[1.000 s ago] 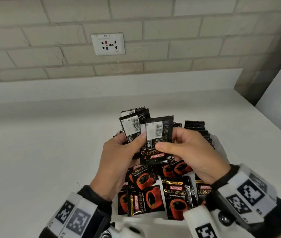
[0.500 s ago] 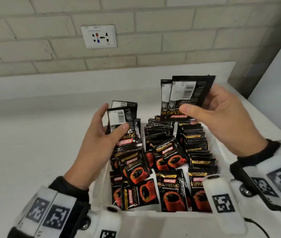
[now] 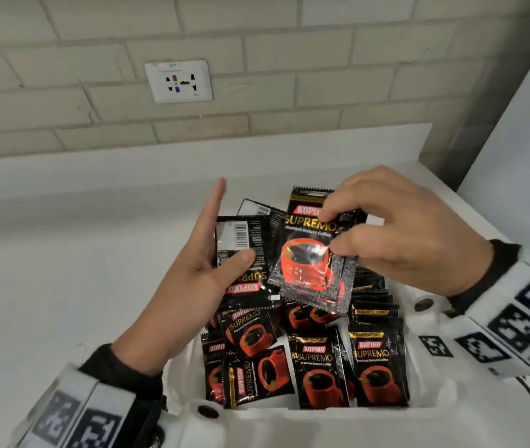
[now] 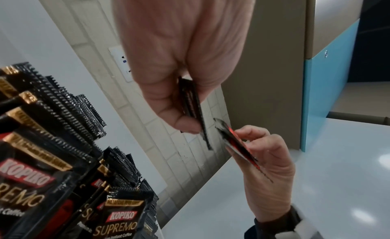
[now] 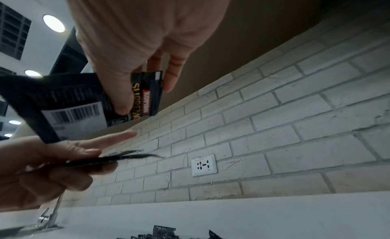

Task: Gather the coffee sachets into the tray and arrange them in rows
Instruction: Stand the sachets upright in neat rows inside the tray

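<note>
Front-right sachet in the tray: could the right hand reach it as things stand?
Probably not without first putting down its load: the right hand pinches sachets above the tray. The front-right sachet itself lies uncovered below.

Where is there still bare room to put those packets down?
The white counter left of the tray is bare, up to the wall. The tray is crowded: rows of sachets fill it. Above it, the left hand and right hand hold sachets, blocking the middle.
</note>
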Demonstrator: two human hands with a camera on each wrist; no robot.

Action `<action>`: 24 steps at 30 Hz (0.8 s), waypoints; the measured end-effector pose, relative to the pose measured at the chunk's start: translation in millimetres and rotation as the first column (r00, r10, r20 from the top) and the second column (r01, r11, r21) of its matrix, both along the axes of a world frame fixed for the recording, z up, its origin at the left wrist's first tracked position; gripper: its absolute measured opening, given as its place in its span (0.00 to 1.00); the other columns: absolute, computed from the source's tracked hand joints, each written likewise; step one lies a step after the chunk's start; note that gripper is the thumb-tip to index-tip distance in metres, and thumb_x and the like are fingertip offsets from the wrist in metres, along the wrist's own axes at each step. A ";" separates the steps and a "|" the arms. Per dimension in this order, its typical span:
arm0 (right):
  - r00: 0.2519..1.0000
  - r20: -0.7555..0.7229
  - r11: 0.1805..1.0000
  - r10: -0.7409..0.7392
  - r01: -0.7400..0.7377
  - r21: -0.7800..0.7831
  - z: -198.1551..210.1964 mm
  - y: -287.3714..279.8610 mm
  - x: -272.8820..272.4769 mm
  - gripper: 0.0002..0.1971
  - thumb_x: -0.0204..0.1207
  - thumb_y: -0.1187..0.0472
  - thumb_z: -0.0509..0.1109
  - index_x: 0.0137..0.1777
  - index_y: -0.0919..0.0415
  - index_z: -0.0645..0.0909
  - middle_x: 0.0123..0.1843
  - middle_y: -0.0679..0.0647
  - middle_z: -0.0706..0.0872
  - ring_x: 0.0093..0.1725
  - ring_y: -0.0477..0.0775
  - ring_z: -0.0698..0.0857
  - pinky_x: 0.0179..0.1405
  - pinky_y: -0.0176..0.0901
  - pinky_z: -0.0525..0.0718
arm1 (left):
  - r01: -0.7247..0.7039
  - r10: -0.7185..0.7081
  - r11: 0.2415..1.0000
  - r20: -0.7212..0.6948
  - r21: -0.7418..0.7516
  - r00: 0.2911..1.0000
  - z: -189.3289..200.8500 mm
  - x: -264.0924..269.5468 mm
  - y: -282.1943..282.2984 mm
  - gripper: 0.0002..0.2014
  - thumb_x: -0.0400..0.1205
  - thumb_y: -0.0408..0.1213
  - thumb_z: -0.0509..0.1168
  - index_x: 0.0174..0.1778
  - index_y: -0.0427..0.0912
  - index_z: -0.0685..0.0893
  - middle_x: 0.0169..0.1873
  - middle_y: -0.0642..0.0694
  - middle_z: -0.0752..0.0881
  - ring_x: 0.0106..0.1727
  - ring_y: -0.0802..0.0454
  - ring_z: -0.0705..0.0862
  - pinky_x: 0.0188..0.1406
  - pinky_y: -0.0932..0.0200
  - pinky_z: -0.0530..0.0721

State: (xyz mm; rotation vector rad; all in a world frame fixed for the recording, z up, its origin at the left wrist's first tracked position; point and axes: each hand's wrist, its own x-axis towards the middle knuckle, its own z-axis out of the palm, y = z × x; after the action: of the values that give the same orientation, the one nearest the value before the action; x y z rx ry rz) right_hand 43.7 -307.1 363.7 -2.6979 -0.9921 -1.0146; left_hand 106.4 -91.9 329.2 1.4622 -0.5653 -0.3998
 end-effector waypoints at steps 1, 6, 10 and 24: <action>0.999 -0.039 1.000 -0.014 0.015 0.020 0.5 4.0 0.8 0.08 0.69 0.65 0.64 0.47 0.55 0.74 0.46 0.59 0.86 0.47 0.55 0.76 0.38 0.47 0.80 | 0.009 -0.008 1.000 -0.022 0.014 1.000 -0.4 -0.9 -1.6 0.32 0.75 0.34 0.65 0.60 0.83 0.72 0.62 0.54 0.85 0.56 0.49 0.88 0.54 0.49 0.85; 0.936 -0.348 0.961 -0.055 0.144 0.235 2.5 18.2 2.9 0.14 0.66 0.56 0.62 0.45 0.60 0.84 0.41 0.52 0.87 0.43 0.35 0.72 0.42 0.21 0.69 | 0.080 -0.058 0.992 -0.209 0.098 0.976 0.3 -7.2 -10.0 0.18 0.81 0.31 0.57 0.44 0.53 0.92 0.41 0.46 0.92 0.42 0.50 0.90 0.43 0.55 0.85; 0.936 -0.349 0.966 -0.039 0.125 0.226 -4.0 16.8 4.4 0.11 0.66 0.52 0.60 0.49 0.44 0.73 0.52 0.43 0.76 0.45 0.26 0.75 0.40 0.17 0.70 | 0.145 -0.130 0.988 -0.235 0.048 0.963 0.6 -13.0 -10.8 0.07 0.67 0.47 0.73 0.36 0.50 0.92 0.37 0.45 0.91 0.39 0.50 0.89 0.41 0.57 0.85; 0.696 -0.714 0.795 0.078 0.389 0.466 8.0 14.6 8.6 0.19 0.65 0.52 0.75 0.53 0.37 0.74 0.51 0.41 0.84 0.50 0.42 0.83 0.51 0.43 0.84 | -0.202 0.199 0.978 0.047 0.057 0.979 -4.0 -17.6 -21.5 0.13 0.64 0.34 0.76 0.25 0.60 0.89 0.32 0.62 0.90 0.33 0.63 0.89 0.29 0.73 0.83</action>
State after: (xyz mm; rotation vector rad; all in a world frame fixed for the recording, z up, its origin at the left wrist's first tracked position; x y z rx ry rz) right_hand 52.3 -292.4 371.6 -2.2917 -0.2096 -0.1447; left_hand 88.8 -113.4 325.2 1.5730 -0.4359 -0.2304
